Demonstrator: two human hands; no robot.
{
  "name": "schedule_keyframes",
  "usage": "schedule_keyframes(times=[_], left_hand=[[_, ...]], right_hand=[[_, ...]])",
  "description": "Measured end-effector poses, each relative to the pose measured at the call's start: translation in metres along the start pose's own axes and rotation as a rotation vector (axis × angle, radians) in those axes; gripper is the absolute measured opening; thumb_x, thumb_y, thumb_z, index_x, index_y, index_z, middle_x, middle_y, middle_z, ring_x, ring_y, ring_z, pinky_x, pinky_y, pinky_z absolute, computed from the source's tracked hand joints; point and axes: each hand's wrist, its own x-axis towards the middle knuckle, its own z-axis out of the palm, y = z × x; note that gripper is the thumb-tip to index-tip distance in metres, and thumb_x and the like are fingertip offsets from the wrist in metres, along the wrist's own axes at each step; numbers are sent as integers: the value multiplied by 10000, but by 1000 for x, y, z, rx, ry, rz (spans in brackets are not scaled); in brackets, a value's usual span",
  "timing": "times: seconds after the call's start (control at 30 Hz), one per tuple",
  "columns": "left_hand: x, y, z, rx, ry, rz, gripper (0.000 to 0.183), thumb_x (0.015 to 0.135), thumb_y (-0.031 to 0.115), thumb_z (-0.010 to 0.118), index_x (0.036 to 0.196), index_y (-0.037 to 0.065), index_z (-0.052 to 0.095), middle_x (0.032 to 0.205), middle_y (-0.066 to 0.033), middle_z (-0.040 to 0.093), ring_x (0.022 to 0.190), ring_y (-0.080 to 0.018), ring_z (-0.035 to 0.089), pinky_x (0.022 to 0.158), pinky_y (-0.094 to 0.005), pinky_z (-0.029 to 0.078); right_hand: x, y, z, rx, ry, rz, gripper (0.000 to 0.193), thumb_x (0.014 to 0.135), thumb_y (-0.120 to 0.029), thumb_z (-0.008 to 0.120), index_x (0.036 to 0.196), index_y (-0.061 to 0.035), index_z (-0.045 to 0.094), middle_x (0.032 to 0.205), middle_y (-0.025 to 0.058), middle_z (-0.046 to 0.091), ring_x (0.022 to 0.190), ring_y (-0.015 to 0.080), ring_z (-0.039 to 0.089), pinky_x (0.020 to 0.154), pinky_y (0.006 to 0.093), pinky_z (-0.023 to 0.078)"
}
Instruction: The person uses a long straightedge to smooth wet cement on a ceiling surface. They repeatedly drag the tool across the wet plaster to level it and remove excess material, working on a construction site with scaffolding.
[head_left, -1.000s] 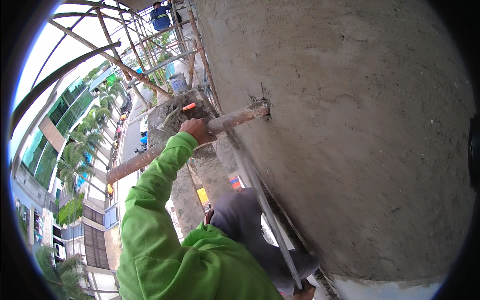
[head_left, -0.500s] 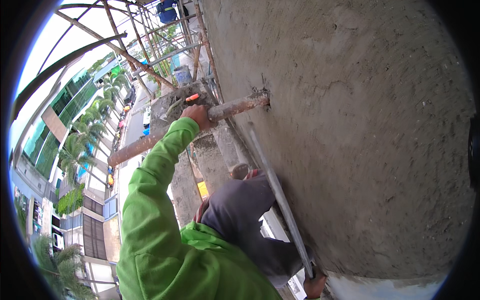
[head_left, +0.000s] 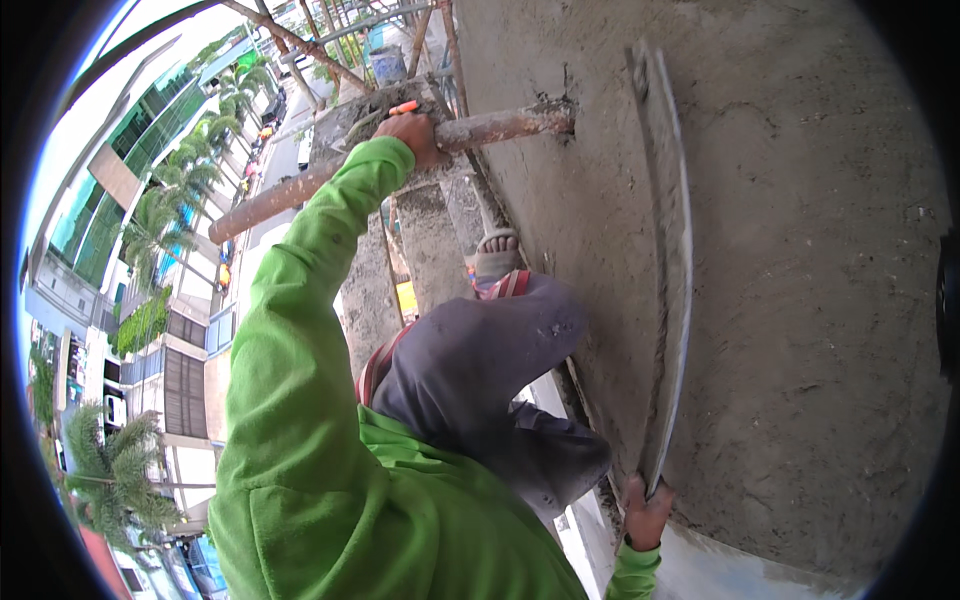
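My left hand [head_left: 415, 138] is closed round a rusty scaffold pipe [head_left: 510, 126], whose far end goes into the grey plastered wall [head_left: 800, 330]. Just beyond those knuckles shows the orange handle [head_left: 404, 107] of a tool, apparently a trowel, by a mortar-smeared board [head_left: 385, 98]. At the lower right, my right hand [head_left: 648, 512] grips the near end of a long metal straightedge [head_left: 677, 260]. The bar stands lengthwise against the wall, with wet mortar along its left side.
Mortar-stained planks [head_left: 432, 240] lie under my sandalled foot [head_left: 497, 246]. A bucket [head_left: 387, 65] stands beyond the board among scaffold poles [head_left: 320, 55]. At the left the scaffold drops off to a street with palm trees [head_left: 160, 220]. A pale band [head_left: 720, 565] borders the wall's lower edge.
The straightedge and my right hand have moved right and up, onto the wet wall face. Mortar now shows along the bar. My left hand keeps its hold on the pipe while the view has shifted.
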Motion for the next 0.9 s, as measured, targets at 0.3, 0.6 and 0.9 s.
schedule_keyframes(times=[0.3,0.6,0.9], left_hand=[[-1,4,-2,66,-14,-54,500,566,450,651,909,88,628,834,-129,625,801,-267,604,747,-365,478],[9,-1,11,58,-27,-22,576,564,479,656,1005,115,581,814,-138,623,758,-284,604,718,-382,475],[13,-14,11,-58,-64,115,505,573,418,698,923,69,595,763,-129,625,673,-266,613,666,-378,482]], right_hand=[[45,-122,0,400,-179,23,167,821,-101,492,733,41,494,521,27,444,435,81,399,420,218,306],[99,-176,26,356,-261,-107,212,837,-158,462,740,24,508,528,15,417,444,78,378,424,227,318],[168,-233,90,366,-342,-111,209,835,-161,476,751,27,508,538,17,417,446,79,378,421,227,330]])
